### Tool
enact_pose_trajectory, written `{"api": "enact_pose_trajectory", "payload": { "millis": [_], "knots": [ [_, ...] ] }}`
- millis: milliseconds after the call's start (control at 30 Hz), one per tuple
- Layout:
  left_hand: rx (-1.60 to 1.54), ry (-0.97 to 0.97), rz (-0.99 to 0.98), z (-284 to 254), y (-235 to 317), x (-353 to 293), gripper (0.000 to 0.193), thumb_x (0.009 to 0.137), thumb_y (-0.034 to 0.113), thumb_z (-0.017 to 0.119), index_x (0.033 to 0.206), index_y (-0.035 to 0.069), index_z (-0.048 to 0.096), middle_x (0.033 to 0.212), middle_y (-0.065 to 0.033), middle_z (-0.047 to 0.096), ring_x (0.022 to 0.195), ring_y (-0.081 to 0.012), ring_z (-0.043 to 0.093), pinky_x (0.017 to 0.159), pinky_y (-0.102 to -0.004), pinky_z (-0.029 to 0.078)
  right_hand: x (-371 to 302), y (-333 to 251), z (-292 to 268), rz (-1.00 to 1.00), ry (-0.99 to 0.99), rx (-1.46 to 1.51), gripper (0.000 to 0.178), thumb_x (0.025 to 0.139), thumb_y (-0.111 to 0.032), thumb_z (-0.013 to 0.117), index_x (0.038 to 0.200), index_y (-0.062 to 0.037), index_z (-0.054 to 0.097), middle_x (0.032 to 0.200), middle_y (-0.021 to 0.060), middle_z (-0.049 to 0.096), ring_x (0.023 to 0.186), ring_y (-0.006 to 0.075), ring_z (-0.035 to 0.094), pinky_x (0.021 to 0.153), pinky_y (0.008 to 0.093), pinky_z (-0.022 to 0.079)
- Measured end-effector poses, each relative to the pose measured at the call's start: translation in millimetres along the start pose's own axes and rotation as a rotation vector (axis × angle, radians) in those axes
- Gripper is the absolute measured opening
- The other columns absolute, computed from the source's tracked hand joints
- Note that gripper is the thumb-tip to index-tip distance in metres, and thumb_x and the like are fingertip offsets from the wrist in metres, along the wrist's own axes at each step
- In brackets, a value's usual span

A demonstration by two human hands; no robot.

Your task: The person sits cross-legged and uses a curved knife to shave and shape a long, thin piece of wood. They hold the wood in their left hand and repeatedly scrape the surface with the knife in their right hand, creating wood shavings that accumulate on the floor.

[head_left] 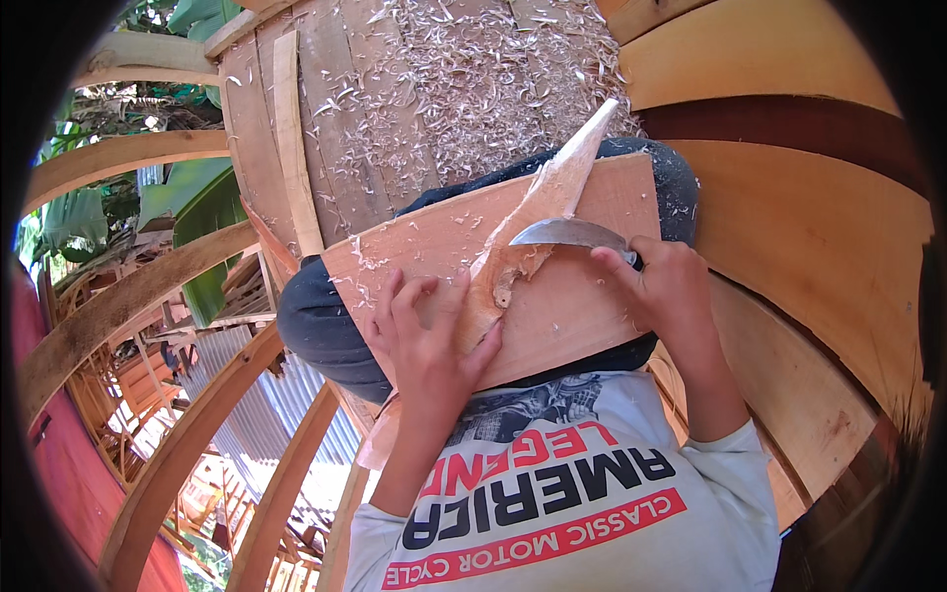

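"Taking the middle of the view as the clock's centre, what's biggest?"

"A wall of curved planks (pixel 789 217), from one round to four o'clock. Next, bent wooden ribs (pixel 148 153) with gaps between them, from seven to ten."

"And then?"

"A plank floor (pixel 261 148) toward twelve, and the person's pale printed shirt (pixel 582 483) at six. Between those two, a flat board (pixel 602 306) lies across dark trousers (pixel 330 331)."

"What's on the board?"

"A carved piece of wood (pixel 547 197), slanting. Its narrow tip aims at one o'clock, past the board's far edge; its thick end lies toward seven, with a short stub jutting to about three."

"How are the hands?"

"The left hand (pixel 419 331), at eight, has its fingers parted. Index finger and thumb pinch the thick end from either side, steadying it on the board. The right hand (pixel 671 291), at three, is curled tight round the grip of a knife (pixel 567 232), thumb laid forward by the blade."

"Where's the blade?"

"Curved, pointing to nine, across the wood just above the stub. Whether the edge bites, I can't tell."

"Smallest?"

"Pale shavings (pixel 523 79), thickest toward twelve on the floor, a few curls scattered on the board."
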State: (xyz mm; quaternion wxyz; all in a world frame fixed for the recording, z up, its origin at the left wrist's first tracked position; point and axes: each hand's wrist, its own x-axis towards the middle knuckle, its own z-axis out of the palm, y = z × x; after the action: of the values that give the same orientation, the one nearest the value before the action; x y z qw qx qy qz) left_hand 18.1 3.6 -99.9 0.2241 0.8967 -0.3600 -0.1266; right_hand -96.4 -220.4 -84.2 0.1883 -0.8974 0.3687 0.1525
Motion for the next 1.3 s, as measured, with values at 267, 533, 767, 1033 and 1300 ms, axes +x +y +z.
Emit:
{"api": "enact_pose_trajectory", "payload": {
  "millis": [267, 533, 767, 1033, 1300],
  "knots": [
    [0.03, -0.011, 0.035, -4.0, 3.2, 0.1, 0.056, 0.066, 0.033, 0.077, 0.117, 0.015, 0.062, 0.116, -0.0109, 0.048, 0.127, -0.0351, 0.033, 0.099, -0.0518, 0.021, 16.3, 34.1, -22.2, 0.216, 0.122, 0.203, 0.061, 0.085, -0.055, 0.057, 0.069, 0.0028, 0.064, 0.062, 0.0256, 0.055, 0.062, 0.0409, 0.06, 0.053, 0.0424, 0.046],
    [0.088, -0.187, -0.106, -39.6, 17.2, -18.0, 0.066, 0.065, 0.028, 0.078, 0.123, 0.009, 0.054, 0.115, -0.0138, 0.047, 0.12, -0.034, 0.038, 0.097, -0.049, 0.024, -4.6, 19.6, -8.5, 0.091, 0.168, 0.335, 0.052, 0.082, -0.051, 0.062, 0.077, 0.0008, 0.067, 0.061, 0.0249, 0.056, 0.062, 0.0409, 0.06, 0.055, 0.0428, 0.047],
    [0.01, -0.172, -0.079, -43.8, 3.3, -25.3, 0.061, 0.057, 0.015, 0.079, 0.112, 0.004, 0.055, 0.093, -0.0129, 0.054, 0.087, -0.0311, 0.055, 0.073, -0.0378, 0.045, -6.7, 21.0, -9.2, 0.04, 0.191, 0.3, 0.055, 0.082, -0.054, 0.061, 0.069, -0.0001, 0.064, 0.058, 0.0234, 0.055, 0.06, 0.0404, 0.059, 0.053, 0.0433, 0.046],
    [-0.19, -0.553, -0.33, -79.3, 7.2, -38.5, 0.051, 0.065, 0.018, 0.071, 0.109, 0.001, 0.052, 0.085, -0.0193, 0.059, 0.079, -0.0352, 0.061, 0.067, -0.0375, 0.047, -17.6, 19.2, -18.6, -0.006, 0.148, 0.356, 0.056, 0.08, -0.056, 0.061, 0.067, -0.0021, 0.064, 0.057, 0.0201, 0.056, 0.057, 0.037, 0.06, 0.052, 0.0421, 0.046],
    [-0.228, -0.648, -0.44, -91.0, -3.4, -85.0, 0.046, 0.081, 0.028, 0.064, 0.111, -0.002, 0.045, 0.077, -0.0271, 0.061, 0.074, -0.0431, 0.062, 0.063, -0.0433, 0.048, -30.0, -1.7, -9.0, -0.217, 0.022, 0.253, 0.056, 0.08, -0.056, 0.06, 0.066, -0.0026, 0.065, 0.057, 0.0185, 0.058, 0.057, 0.0346, 0.061, 0.053, 0.0417, 0.047]
  ]
}}
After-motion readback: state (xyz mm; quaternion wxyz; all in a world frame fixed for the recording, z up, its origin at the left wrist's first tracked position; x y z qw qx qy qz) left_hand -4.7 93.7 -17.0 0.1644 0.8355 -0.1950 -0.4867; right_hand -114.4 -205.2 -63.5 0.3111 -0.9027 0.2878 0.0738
